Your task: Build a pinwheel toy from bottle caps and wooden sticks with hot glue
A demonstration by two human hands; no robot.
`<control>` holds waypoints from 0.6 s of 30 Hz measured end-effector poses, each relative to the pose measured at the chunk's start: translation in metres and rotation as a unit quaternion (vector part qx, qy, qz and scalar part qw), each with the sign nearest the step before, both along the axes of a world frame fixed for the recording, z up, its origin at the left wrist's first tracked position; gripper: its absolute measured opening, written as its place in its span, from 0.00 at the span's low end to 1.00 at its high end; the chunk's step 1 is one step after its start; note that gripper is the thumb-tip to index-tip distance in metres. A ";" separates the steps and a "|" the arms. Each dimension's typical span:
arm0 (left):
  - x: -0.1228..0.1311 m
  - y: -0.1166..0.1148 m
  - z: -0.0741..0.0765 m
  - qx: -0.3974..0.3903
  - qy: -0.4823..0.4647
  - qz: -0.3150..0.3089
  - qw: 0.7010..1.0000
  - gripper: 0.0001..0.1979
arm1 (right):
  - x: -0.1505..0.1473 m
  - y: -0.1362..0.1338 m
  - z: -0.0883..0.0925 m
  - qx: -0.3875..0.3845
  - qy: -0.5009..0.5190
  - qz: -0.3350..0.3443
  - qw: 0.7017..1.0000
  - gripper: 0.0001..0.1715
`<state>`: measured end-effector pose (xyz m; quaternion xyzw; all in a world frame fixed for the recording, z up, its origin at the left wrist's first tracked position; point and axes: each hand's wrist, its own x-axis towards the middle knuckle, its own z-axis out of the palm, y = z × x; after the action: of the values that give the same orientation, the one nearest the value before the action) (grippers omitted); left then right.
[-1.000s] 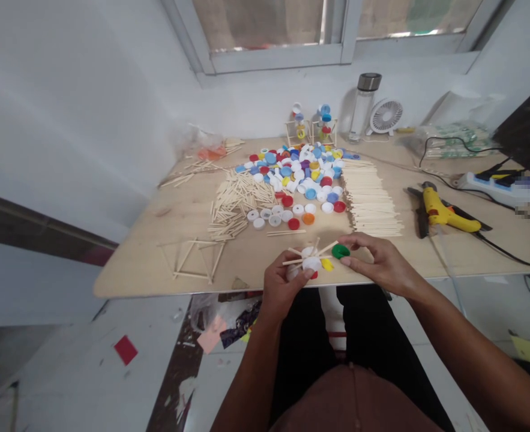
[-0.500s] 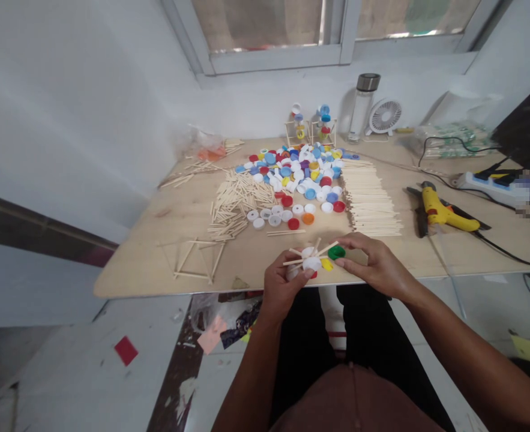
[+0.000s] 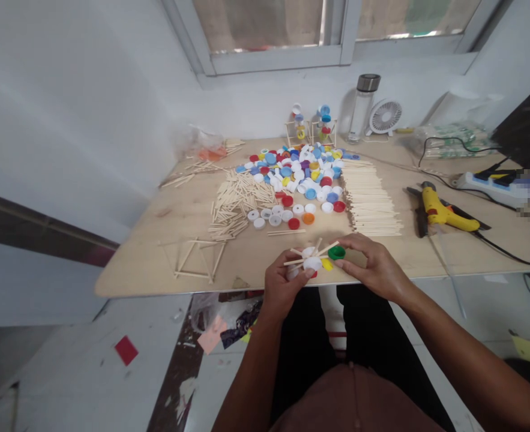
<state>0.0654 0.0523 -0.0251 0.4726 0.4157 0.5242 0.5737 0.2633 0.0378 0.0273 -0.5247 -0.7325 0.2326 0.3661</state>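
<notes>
My left hand (image 3: 284,277) is closed around a wheel-like piece made of white bottle caps (image 3: 312,264) with wooden sticks (image 3: 293,262) spreading outward. A yellow cap (image 3: 327,264) and a bit of a red cap show at its lower right side. Between the thumb and fingers of my right hand (image 3: 373,264) is a green bottle cap (image 3: 336,252), its hollow side up, at the right end of the sticks. Whether the green cap is fixed to a stick I cannot tell. Both hands are over the front edge of the wooden table (image 3: 143,264).
Loose coloured caps (image 3: 298,171) and short sticks (image 3: 237,201) lie in heaps beyond my hands, beside a row of long sticks (image 3: 370,201). A stick frame (image 3: 197,261) lies left. A yellow glue gun (image 3: 445,213) and a power strip (image 3: 490,186) are right.
Almost nothing differs. Both hands hold the same pieces in nearly the same place, with only a very slight shift of the view.
</notes>
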 end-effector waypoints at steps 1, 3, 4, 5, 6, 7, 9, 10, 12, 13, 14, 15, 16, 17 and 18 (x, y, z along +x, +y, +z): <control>0.000 0.000 0.001 -0.001 0.004 -0.002 1.000 0.13 | 0.000 0.000 0.000 -0.003 0.003 -0.002 1.000 0.12; 0.000 0.000 0.003 -0.004 0.006 -0.005 1.000 0.13 | 0.000 0.000 0.000 -0.008 0.009 -0.006 1.000 0.12; 0.000 0.000 0.003 -0.004 0.007 -0.008 1.000 0.13 | 0.000 0.000 -0.001 -0.010 0.011 -0.007 1.000 0.12; 0.000 0.000 0.004 -0.003 0.007 -0.010 1.000 0.13 | 0.000 0.000 -0.001 -0.012 0.013 -0.008 1.000 0.13; -0.001 0.000 0.004 -0.001 0.008 -0.010 1.000 0.13 | 0.000 0.000 -0.002 -0.014 0.015 -0.008 1.000 0.13; -0.001 0.000 0.004 0.000 0.009 -0.009 1.000 0.13 | 0.000 0.000 -0.002 -0.016 0.017 -0.009 1.000 0.13; -0.001 0.000 0.003 -0.001 0.015 -0.009 1.000 0.13 | 0.000 0.000 -0.003 -0.018 0.020 -0.011 1.000 0.13; -0.001 0.000 0.002 -0.001 0.016 -0.008 1.000 0.13 | 0.000 0.000 -0.003 -0.018 0.020 -0.012 1.000 0.13; -0.001 0.000 0.000 0.002 0.015 -0.008 1.000 0.13 | 0.001 -0.001 -0.002 -0.019 0.019 -0.011 1.000 0.15; -0.001 0.000 0.000 0.003 0.014 -0.007 1.000 0.12 | 0.001 -0.001 -0.001 -0.019 0.017 -0.010 1.000 0.17; -0.001 0.000 0.001 0.004 0.014 -0.007 1.000 0.12 | 0.002 -0.002 0.000 -0.018 0.015 -0.009 1.000 0.18; -0.001 0.000 0.002 0.003 0.015 -0.008 1.000 0.12 | 0.003 -0.002 0.002 -0.017 0.015 -0.010 1.000 0.21; -0.001 0.000 0.004 0.000 0.018 -0.011 1.000 0.12 | 0.005 -0.003 0.005 -0.014 0.015 -0.011 1.000 0.22; -0.001 -0.001 0.006 -0.002 0.023 -0.015 1.000 0.12 | 0.006 -0.004 0.007 -0.012 0.016 -0.013 1.000 0.23; -0.001 -0.001 0.009 -0.004 0.028 -0.021 0.999 0.12 | 0.007 -0.004 0.010 -0.011 0.017 -0.014 1.000 0.24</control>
<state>0.0642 0.0514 -0.0166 0.4931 0.4234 0.4974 0.5745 0.2703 0.0339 0.0373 -0.5350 -0.7162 0.2443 0.3757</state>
